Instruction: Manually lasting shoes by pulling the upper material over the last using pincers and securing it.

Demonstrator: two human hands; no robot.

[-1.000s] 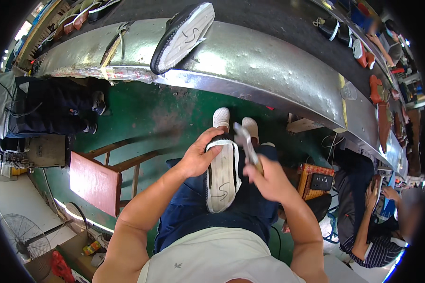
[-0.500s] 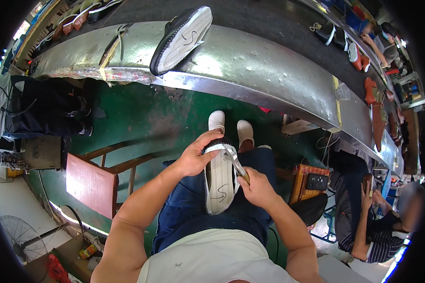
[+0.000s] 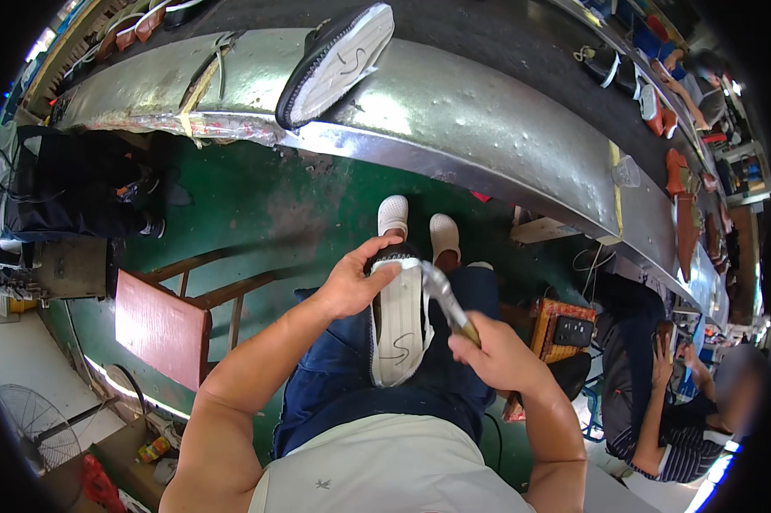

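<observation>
A shoe (image 3: 397, 333) lies sole-up across my thighs, toe pointing away from me. Its pale ribbed sole carries a dark pen mark, and stitching runs round the black toe. My left hand (image 3: 361, 278) is closed round the toe, the thumb pressed on the sole and the fingers partly hidden on the far side. In my right hand (image 3: 498, 349) is a hammer (image 3: 441, 289) with a curved silver head and a brownish handle. The hammer's head stands beside the toe's right edge; whether it touches cannot be made out.
Ahead runs a metal-edged bench (image 3: 488, 128) bearing another upturned shoe (image 3: 338, 68) and several shoes farther off. A wooden stool (image 3: 161, 329) stands at left, a fan (image 3: 35, 427) below it. A seated person (image 3: 659, 410) at right holds a phone-like object.
My right hand has moved right and slightly down with the hammer, drawing its head away from the sole toward the toe's right side. The left hand keeps its hold on the shoe.
</observation>
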